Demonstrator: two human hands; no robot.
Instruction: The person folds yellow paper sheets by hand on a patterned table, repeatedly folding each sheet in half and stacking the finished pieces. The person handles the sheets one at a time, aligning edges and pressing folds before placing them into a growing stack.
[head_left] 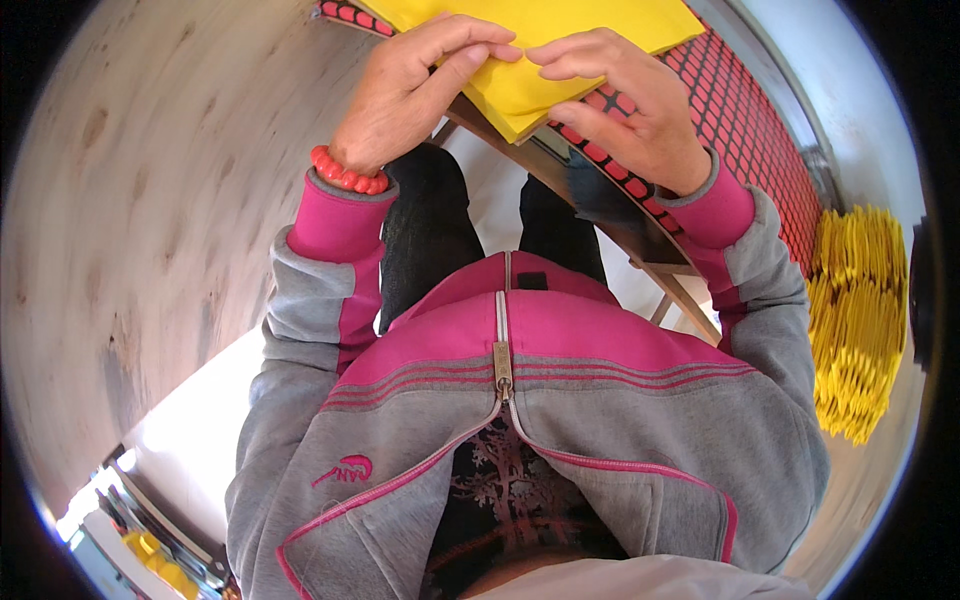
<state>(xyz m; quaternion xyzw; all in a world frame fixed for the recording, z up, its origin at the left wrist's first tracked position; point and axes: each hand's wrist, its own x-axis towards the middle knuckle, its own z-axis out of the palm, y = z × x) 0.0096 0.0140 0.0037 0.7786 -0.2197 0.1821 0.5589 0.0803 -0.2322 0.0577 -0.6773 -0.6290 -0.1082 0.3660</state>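
A bright yellow sheet (620, 25), folded into a pointed near corner, lies on the red-and-black patterned table cover (735, 110). My left hand (405, 90), with a red beaded bracelet (347, 172) at its wrist, is closed over the sheet's near side, thumb and index finger close together on the yellow. My right hand (640, 105) is curved over the right part of that corner. Its fingertips touch or hover just above the sheet near the left fingertips, and its thumb stands apart from them by the sheet's edge. What lies under the left fingers is hidden.
A tall stack of folded yellow pieces (860, 325) stands at the right by the pale wall. A wooden board surface (150, 200) fills the left side. Wooden table legs (680, 295) show below the table, near my knees. Yellow items (160, 565) are at the lower left.
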